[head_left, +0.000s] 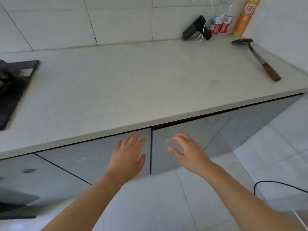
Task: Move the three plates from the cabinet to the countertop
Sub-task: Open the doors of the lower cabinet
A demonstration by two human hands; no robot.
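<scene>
Both hands are out in front of the closed cabinet [166, 157], at 6 o'clock in the view, so the step in hand looks like the very first one: getting the doors open. No plates can be seen anywhere. They are presumably behind the doors, and none lies on the table [133, 84].

The left hand [128, 157] is held flat with straight, spread fingers over the left door [86, 159], close to the seam between the two doors. The right hand [188, 154] is over the right door [208, 130], empty, with its fingers loosely curved and the thumb apart from them. I cannot tell whether either hand actually touches its door.

No handle shows on either door, so the next move probably calls for hooking fingertips on an edge at the seam or under the table's lip and pulling outward. A dark gap runs along the top of the right door, which may offer a grip.

The middle of the table offers a wide bare patch for the plates. A stove [11, 87] sits at 9 o'clock, a spatula [256, 57] at 2 o'clock, and bottles [220, 19] at 1 o'clock against the wall.
</scene>
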